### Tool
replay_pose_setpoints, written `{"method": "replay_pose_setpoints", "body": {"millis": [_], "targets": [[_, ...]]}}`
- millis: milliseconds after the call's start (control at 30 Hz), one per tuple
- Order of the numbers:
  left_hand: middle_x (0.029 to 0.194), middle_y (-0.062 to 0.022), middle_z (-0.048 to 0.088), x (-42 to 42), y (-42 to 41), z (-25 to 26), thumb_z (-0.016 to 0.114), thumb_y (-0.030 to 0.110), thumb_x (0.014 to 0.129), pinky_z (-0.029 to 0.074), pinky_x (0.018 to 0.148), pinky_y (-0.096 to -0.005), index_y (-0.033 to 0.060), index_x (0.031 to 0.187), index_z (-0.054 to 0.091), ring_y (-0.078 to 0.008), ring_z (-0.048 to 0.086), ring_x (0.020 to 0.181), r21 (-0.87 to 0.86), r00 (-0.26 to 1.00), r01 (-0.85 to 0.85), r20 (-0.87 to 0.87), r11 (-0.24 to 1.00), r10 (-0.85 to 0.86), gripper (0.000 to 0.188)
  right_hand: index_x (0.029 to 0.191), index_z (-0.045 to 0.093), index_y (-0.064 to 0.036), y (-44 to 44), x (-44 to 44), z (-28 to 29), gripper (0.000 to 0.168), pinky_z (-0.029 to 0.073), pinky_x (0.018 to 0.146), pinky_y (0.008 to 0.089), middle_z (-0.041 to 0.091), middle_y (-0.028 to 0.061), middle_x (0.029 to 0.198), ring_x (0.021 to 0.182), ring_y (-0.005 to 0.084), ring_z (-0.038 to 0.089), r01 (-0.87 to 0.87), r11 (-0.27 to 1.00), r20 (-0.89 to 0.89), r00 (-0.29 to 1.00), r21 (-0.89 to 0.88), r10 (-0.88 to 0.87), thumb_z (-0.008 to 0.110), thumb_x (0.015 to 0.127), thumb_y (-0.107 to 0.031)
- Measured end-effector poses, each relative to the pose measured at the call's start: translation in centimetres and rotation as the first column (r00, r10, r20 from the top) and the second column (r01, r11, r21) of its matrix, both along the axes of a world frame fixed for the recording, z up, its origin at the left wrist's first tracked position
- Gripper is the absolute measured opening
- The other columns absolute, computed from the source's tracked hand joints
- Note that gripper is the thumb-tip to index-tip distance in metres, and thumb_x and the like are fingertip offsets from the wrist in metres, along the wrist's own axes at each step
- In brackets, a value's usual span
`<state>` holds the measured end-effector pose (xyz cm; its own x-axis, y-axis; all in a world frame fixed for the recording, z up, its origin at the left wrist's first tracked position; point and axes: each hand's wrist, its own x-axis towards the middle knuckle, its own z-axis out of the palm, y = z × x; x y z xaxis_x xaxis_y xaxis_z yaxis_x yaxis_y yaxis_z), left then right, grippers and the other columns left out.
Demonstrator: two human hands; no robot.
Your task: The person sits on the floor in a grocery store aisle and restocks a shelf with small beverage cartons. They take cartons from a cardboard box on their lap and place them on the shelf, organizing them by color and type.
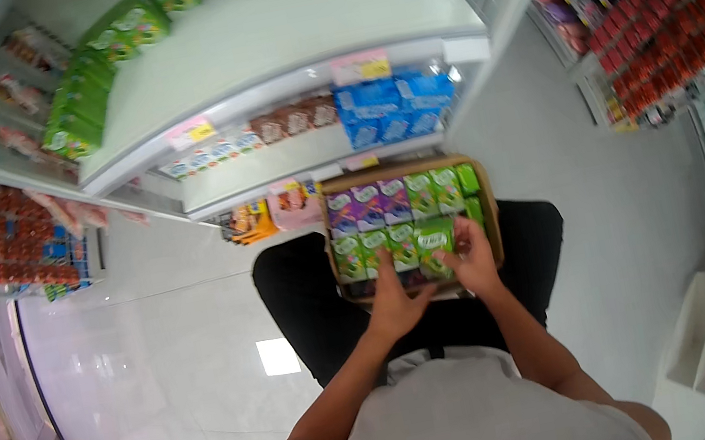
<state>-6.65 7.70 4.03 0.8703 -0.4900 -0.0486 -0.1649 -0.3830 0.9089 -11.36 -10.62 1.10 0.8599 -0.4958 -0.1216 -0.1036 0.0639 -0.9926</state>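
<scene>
An open cardboard box (pixel 496 230) sits between my black-trousered knees, packed with small drink cartons. Its far row holds purple cartons (pixel 368 206) on the left and green cartons (pixel 434 191) on the right. The nearer row has more green cartons (pixel 350 257). My right hand (pixel 475 260) grips one green carton (pixel 434 239), which is raised slightly above the others and tilted. My left hand (pixel 396 300) reaches over the near edge, fingers and thumb apart, one finger over the green cartons. Dark contents show in part along the box's near side.
A white shelf unit (pixel 290 26) stands ahead, with green packs (pixel 83 98) on top. Its lower shelf holds brown cartons (pixel 296 119) and blue packs (pixel 399 105). Snack racks (pixel 8 231) stand at left and red-packed displays (pixel 662 31) at right. A white bin (pixel 697 329) is lower right.
</scene>
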Motion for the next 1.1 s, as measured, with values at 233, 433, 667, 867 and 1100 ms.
{"method": "replay_pose_setpoints", "body": {"millis": [233,433,667,867,1100], "targets": [[0.118,-0.0299,0.061,8.5,2.4,7.6,0.083,0.011,0.071,0.049,0.095,-0.0442,-0.0031,0.132,0.038,-0.0425,0.062,0.114,-0.205,0.973,-0.209,0.057,0.956,0.224,0.077,0.139,0.046,-0.003,6.4,5.6,8.9,0.058,0.044,0.101,0.0412,0.048,0.0144,0.135,0.125,0.0298,0.050,-0.117,0.948,0.232,0.954,-0.298,0.190,0.072,0.089,-0.016],[0.128,-0.0224,0.053,26.8,13.6,16.7,0.084,0.011,0.074,0.044,0.104,-0.0423,-0.0048,0.139,0.034,-0.0329,0.055,0.121,-0.485,0.389,-0.467,0.638,0.739,0.664,0.084,0.136,0.048,-0.005,4.6,3.8,5.4,0.051,0.043,0.103,0.0426,0.051,0.0134,0.135,0.126,0.0285,0.051,-0.206,0.934,0.030,0.974,-0.293,0.225,0.070,0.091,-0.015],[0.122,-0.0199,0.058,37.5,23.4,20.1,0.085,0.012,0.071,0.049,0.096,-0.0372,-0.0043,0.136,0.042,-0.0280,0.059,0.113,-0.418,0.213,-0.656,0.696,0.628,0.685,0.079,0.131,0.047,-0.002,0.4,-2.5,-3.7,0.049,0.047,0.096,0.0388,0.054,0.0117,0.125,0.119,0.0243,0.054,-0.163,0.963,-0.074,0.986,-0.214,0.151,0.069,0.088,-0.004],[0.121,-0.0192,0.063,41.4,27.9,17.8,0.085,0.020,0.070,0.050,0.095,-0.0376,-0.0021,0.136,0.046,-0.0301,0.063,0.109,-0.230,0.430,-0.664,0.661,0.712,0.615,0.080,0.131,0.047,0.002,-0.6,-4.6,-5.1,0.053,0.047,0.094,0.0415,0.053,0.0185,0.120,0.111,0.0308,0.056,-0.174,0.937,-0.165,0.978,-0.303,0.128,0.069,0.084,-0.007],[0.135,-0.0286,0.050,37.6,23.3,17.1,0.079,0.019,0.078,0.032,0.110,-0.0495,-0.0096,0.142,0.039,-0.0430,0.045,0.128,-0.195,-0.014,-0.779,0.956,0.595,0.294,0.080,0.123,0.052,0.003,-1.1,-3.7,-8.6,0.047,0.042,0.091,0.0547,0.054,0.0287,0.108,0.102,0.0491,0.050,-0.198,0.667,-0.240,0.970,-0.718,0.029,0.065,0.082,-0.016]]}}
